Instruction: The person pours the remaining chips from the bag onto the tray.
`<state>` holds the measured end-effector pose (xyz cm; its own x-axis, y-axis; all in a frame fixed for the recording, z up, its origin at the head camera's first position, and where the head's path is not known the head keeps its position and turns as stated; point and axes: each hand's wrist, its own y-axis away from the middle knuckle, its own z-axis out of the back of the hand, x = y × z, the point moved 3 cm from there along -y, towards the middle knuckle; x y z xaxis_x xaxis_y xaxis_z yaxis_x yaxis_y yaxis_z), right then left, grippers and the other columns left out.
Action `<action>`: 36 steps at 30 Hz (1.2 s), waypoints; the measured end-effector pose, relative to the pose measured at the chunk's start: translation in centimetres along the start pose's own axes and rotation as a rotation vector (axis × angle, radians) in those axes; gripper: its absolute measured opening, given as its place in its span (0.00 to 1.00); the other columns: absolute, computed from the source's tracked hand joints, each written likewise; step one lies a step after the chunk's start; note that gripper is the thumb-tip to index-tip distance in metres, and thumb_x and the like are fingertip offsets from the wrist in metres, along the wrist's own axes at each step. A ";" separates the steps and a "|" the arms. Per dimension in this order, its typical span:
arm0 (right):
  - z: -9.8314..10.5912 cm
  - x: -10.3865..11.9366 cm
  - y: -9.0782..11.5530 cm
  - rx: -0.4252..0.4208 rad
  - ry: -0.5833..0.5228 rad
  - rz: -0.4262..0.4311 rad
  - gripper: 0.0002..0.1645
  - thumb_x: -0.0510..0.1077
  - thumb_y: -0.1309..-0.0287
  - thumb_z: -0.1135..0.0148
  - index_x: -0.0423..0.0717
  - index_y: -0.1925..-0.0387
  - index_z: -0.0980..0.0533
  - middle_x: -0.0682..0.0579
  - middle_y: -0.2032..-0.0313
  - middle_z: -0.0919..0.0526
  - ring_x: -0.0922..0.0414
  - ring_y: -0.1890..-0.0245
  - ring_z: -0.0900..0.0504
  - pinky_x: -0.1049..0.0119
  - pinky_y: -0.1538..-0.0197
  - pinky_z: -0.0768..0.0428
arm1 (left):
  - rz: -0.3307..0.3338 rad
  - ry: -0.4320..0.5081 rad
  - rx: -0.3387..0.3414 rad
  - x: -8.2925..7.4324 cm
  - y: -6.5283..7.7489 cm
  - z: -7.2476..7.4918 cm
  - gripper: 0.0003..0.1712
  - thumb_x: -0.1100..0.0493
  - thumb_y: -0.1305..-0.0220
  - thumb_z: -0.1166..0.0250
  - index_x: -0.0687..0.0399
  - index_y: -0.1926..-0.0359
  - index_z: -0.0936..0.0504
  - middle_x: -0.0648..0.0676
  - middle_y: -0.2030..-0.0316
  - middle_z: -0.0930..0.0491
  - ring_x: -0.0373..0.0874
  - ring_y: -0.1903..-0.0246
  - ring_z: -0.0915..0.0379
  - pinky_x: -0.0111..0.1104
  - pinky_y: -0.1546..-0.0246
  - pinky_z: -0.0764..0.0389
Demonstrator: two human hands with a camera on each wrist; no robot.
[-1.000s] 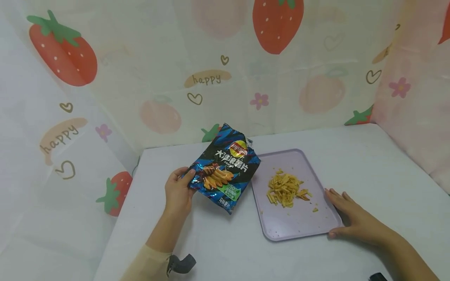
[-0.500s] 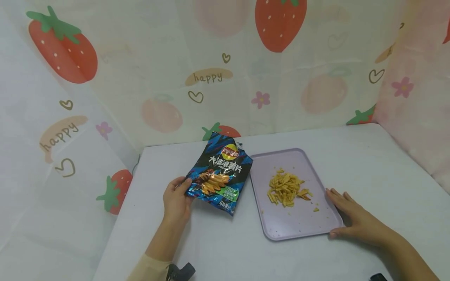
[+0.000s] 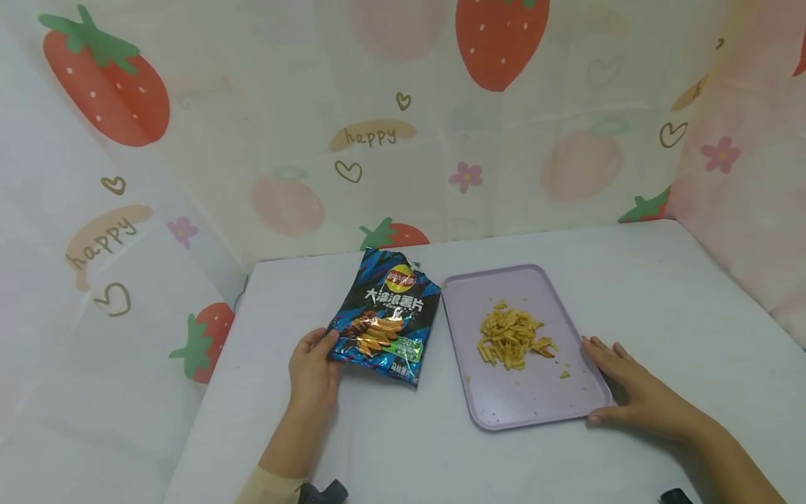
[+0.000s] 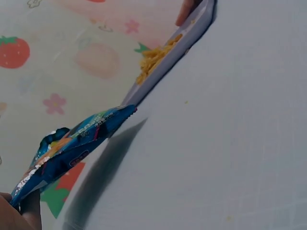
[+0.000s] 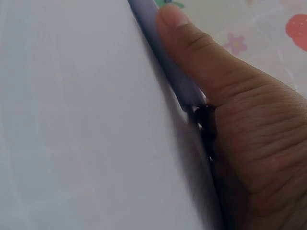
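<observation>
My left hand [image 3: 315, 371] pinches the left edge of a blue and black potato chip bag [image 3: 385, 318] between thumb and fingers. The bag's top edge looks torn; in the left wrist view the chip bag [image 4: 72, 143] is off the table, with its shadow below. A pile of broken potato chips [image 3: 511, 338] lies on a pale purple tray [image 3: 535, 409], just right of the bag. My right hand [image 3: 648, 399] rests at the tray's lower right side, fingers fairly straight. Its thumb [image 5: 184, 40] touches the tray's rim in the right wrist view.
A white-covered table [image 3: 403, 455] bears the tray. Behind it hangs a cloth [image 3: 504, 140] printed with strawberries, and another such cloth [image 3: 119, 280] stands at the left. Tiny crumbs [image 4: 186, 101] lie on the table.
My left hand has moved the chip bag left and lower, away from the tray, and turned it more upright. The right hand and the tray have stayed in place.
</observation>
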<state>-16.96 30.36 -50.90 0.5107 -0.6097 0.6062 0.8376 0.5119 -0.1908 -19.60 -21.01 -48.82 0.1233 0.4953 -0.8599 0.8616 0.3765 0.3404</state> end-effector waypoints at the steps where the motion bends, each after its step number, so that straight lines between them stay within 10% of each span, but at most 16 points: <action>1: 0.0 0.0 -0.1 -0.003 0.002 0.008 0.69 0.58 0.58 0.18 0.45 0.20 0.46 0.31 0.25 0.41 0.63 0.19 0.63 0.83 0.27 0.67 | 0.007 0.006 -0.007 0.1 0.0 0.1 0.19 0.64 0.27 0.38 0.58 0.41 0.34 0.64 0.33 0.33 0.48 0.39 0.26 0.32 0.43 0.19; 16: -0.1 0.0 -0.1 -0.017 0.061 0.065 0.70 0.59 0.59 0.17 0.42 0.21 0.45 0.31 0.26 0.39 0.74 0.22 0.61 0.81 0.25 0.67 | 0.092 -0.081 -0.028 1.3 0.3 1.2 0.26 0.68 0.28 0.40 0.59 0.34 0.36 0.63 0.30 0.36 0.51 0.33 0.31 0.32 0.41 0.21; 36: 0.0 0.4 0.0 0.004 0.065 -0.003 0.71 0.61 0.57 0.18 0.46 0.19 0.48 0.33 0.24 0.42 0.68 0.20 0.64 0.82 0.26 0.69 | 0.139 -0.456 0.216 0.1 0.8 2.4 0.32 0.72 0.31 0.39 0.70 0.29 0.37 0.73 0.35 0.28 0.56 0.43 0.22 0.42 0.45 0.17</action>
<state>-16.78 30.11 -50.70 0.5196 -0.6493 0.5553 0.8386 0.5119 -0.1861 -17.77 -22.53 -49.52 0.4037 0.1199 -0.9070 0.8980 0.1376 0.4179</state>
